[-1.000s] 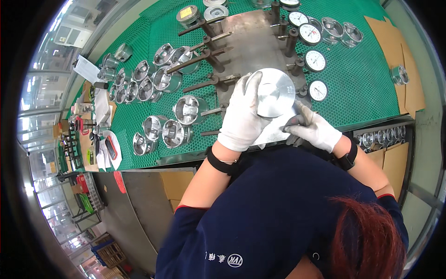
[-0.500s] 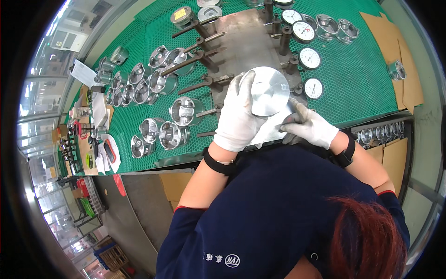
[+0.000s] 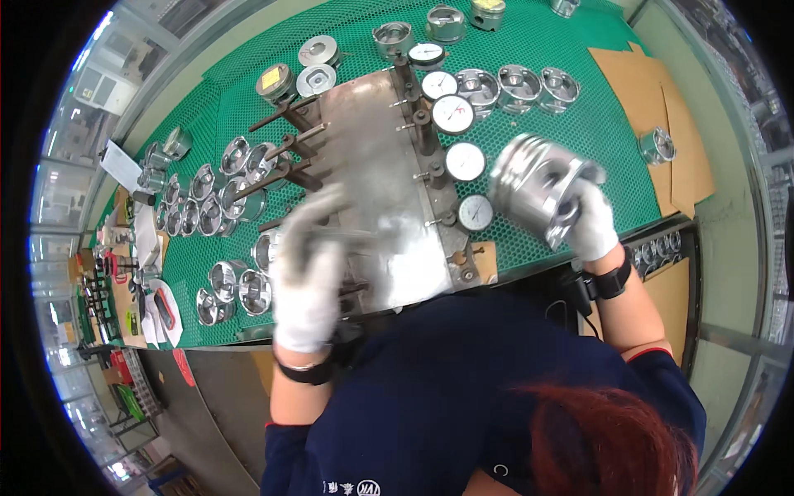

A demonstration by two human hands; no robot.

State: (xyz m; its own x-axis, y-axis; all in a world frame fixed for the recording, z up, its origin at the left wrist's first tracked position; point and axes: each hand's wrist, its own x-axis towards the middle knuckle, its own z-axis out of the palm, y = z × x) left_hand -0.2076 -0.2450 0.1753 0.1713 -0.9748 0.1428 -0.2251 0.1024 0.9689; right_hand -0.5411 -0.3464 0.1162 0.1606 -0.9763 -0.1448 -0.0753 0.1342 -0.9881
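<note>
1. The green-matted bench (image 3: pixel 579 132) is carrying dial gauges (image 3: pixel 466 161).
2. Right of them, the right hand (image 3: pixel 593 223) is clasping a piston (image 3: pixel 538 186), grip closed.
3. The left hand (image 3: pixel 310 281) is blurring; its grip I can't tell.

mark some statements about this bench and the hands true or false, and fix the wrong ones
1. The right hand holds a metal piston. True.
2. The left hand holds a piston too. False: it is blurred, but no piston shows in it.
3. Both hands wear white gloves. True.
4. The dial gauges line the left side of the metal plate. False: they line its right side.
5. The bench mat is red. False: it is green.
</note>
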